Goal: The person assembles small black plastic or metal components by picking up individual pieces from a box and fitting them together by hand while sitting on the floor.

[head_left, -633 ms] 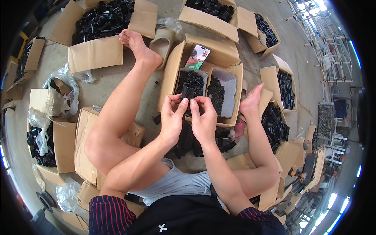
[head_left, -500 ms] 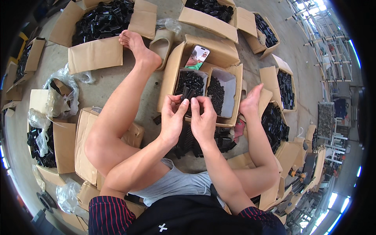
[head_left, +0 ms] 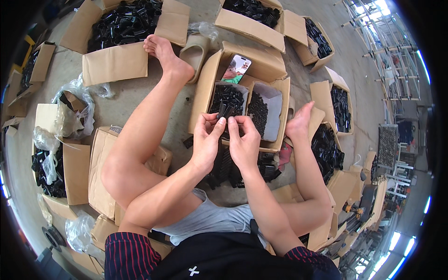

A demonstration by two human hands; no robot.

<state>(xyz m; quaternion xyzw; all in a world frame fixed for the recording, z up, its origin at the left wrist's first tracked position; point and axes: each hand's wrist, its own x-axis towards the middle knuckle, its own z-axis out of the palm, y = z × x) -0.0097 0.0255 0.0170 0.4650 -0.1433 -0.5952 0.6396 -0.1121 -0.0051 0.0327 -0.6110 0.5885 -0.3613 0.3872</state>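
My left hand point(head_left: 206, 141) pinches a short, black, tube-like plastic piece point(head_left: 226, 111) between thumb and fingers. My right hand point(head_left: 244, 141) meets it there, thumb and fingertips closed at the same piece; whether a smaller part sits between them is hidden. Just beyond both hands stands an open cardboard box point(head_left: 204, 93). Inside it are two grey bins side by side: the left one holds black plastic parts point(head_left: 227, 95), and the right bin point(head_left: 270, 93) has small black pieces point(head_left: 257, 112) along its left side. Black ribbed parts point(head_left: 224, 170) lie beneath my wrists.
A phone point(head_left: 237, 68) leans inside the box's far end. Cartons of black parts surround me, including a far-left carton point(head_left: 114, 63) and a right one point(head_left: 326, 149). Clear plastic bags point(head_left: 74, 116) lie at left. A slipper point(head_left: 194, 53) rests by my left foot. Metal frames point(head_left: 392, 60) stand far right.
Both hands stay together over the box, with the right fingers shifted very slightly. The black piece is still held, and the whole view has moved a little.
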